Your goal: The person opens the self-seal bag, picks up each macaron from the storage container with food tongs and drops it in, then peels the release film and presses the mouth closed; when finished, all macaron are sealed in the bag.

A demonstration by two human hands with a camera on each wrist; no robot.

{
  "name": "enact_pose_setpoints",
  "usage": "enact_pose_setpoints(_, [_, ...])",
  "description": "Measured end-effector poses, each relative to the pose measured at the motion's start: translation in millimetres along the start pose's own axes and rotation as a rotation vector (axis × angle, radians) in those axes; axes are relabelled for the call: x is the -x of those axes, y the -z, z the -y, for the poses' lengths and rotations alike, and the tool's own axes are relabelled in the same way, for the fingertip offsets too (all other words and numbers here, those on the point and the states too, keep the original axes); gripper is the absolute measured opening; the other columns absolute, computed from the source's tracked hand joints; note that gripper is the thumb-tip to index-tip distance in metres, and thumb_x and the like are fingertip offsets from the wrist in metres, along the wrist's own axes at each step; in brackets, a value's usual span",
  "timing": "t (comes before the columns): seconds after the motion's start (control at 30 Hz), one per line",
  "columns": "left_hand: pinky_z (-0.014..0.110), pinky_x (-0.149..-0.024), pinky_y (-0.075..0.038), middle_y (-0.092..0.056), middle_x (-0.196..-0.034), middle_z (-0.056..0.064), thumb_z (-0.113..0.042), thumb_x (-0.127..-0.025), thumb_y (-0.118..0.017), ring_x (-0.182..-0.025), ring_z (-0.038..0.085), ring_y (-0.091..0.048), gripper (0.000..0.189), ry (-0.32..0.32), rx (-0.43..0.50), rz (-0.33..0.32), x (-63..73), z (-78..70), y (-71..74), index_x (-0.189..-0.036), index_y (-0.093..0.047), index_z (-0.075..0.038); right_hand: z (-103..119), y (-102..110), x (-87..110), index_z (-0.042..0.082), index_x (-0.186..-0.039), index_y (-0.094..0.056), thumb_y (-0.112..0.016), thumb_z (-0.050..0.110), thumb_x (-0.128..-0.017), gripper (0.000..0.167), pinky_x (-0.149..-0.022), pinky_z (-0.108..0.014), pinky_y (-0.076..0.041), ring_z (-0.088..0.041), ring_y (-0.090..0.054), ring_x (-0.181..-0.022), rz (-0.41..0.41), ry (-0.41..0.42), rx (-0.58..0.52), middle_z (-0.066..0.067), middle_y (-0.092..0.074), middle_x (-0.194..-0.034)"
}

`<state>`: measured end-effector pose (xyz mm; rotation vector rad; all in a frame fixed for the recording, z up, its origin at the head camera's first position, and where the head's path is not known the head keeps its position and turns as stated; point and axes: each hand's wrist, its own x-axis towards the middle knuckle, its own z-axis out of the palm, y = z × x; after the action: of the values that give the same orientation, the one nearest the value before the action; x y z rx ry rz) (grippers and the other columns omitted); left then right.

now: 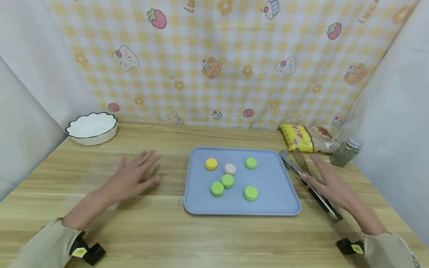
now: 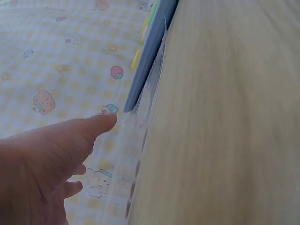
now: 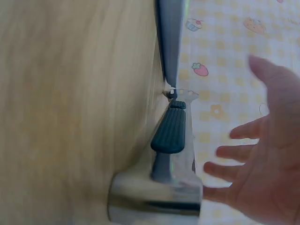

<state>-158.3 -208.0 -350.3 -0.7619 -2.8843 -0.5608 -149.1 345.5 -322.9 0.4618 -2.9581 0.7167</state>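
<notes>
My left hand [image 1: 130, 176] hovers with fingers spread over the table, left of a blue-grey tray [image 1: 275, 190], and holds nothing. On the tray lie a yellow macaron [image 1: 211, 163], a pale pink macaron [image 1: 229, 169] and several green macarons [image 1: 250, 193]. My right hand [image 1: 335, 188] is held, fingers extended and holding nothing, above and beside metal tongs [image 1: 316, 195] with black grips. The tongs lie slanted along the tray's right side. In the right wrist view the fingers stay apart from the tongs [image 3: 168, 131].
A white scalloped dish [image 1: 95, 139] with a dark rim stands at the back left. At the back right are a yellow food packet [image 1: 298, 137] and a glass jar [image 1: 346, 152] of dried green flakes. Clear film [image 1: 167, 178] lies left of the tray. A checked curtain [image 1: 201, 96] hangs behind.
</notes>
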Motion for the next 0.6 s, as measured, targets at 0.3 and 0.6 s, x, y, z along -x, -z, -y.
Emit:
enact_pose_setpoints(0.3, [0.069,-0.097,-0.013,-0.053,-0.129,0.016,-0.03,-0.085,-0.069,-0.121,0.034,-0.045,0.04,-0.028,0.003,-0.093,-10.0,-2.1,-13.4,-0.117,-0.063,-0.007,-15,-15,0.3,-0.022,-0.13,-0.027,-0.065,0.042,-0.086,0.087,-0.074,-0.053,-0.043,-0.044,-0.052,-0.096,0.061,-0.075,0.151,-0.037,-0.049,-0.108])
enact_pose_setpoints(0.6, [0.066,-0.099,-0.014,-0.07,-0.099,0.002,-0.022,-0.08,-0.074,-0.094,0.021,-0.064,0.019,-0.048,0.07,-0.138,-13.3,-1.3,-21.6,-0.095,-0.073,-0.01,-19,-12,0.7,-0.02,-0.127,-0.035,-0.064,0.042,-0.086,0.08,-0.077,-0.057,-0.042,-0.051,-0.047,-0.101,0.096,-0.058,0.215,-0.039,-0.044,-0.115])
